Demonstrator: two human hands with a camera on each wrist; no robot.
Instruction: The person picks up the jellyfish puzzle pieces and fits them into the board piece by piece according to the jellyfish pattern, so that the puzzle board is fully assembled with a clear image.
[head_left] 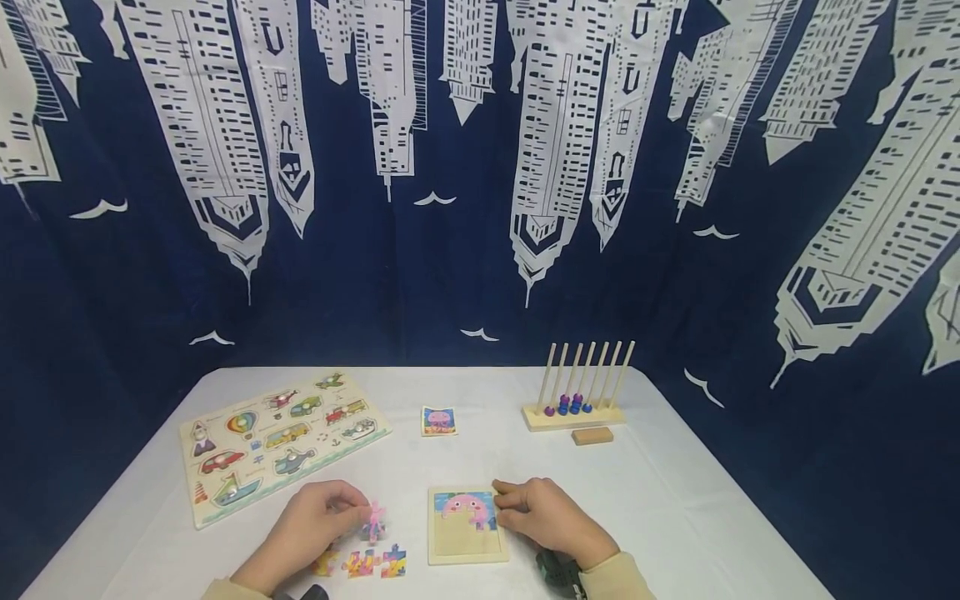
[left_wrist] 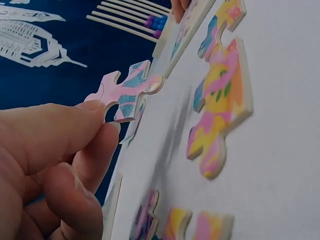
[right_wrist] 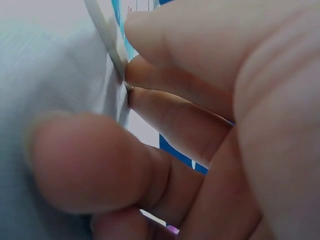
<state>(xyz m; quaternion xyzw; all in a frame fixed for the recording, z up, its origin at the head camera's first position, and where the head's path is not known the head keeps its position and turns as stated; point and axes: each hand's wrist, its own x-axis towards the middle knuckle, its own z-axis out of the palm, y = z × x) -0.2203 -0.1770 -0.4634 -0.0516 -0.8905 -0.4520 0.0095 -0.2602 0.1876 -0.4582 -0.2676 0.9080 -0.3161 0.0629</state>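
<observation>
Between thumb and fingers my left hand (head_left: 321,518) pinches a pink and blue jigsaw piece (left_wrist: 122,92), raised above the table in the left wrist view. Below that hand lie several loose pieces, among them a yellow and pink jigsaw piece (head_left: 362,563). My right hand (head_left: 551,518) holds the square wooden puzzle tray (head_left: 468,559) at its upper right edge, fingertips (right_wrist: 137,75) against the rim. Inside the tray, joined pieces (head_left: 467,505) show a pink cartoon head along the top; bare wood shows below.
A picture card (head_left: 438,422) lies behind the tray. At the back left is a wooden vehicle peg puzzle (head_left: 255,442). A bead rack (head_left: 573,417) with upright rods stands back right, a small wooden block (head_left: 592,436) in front of it. A navy curtain (head_left: 450,275) hangs behind the table.
</observation>
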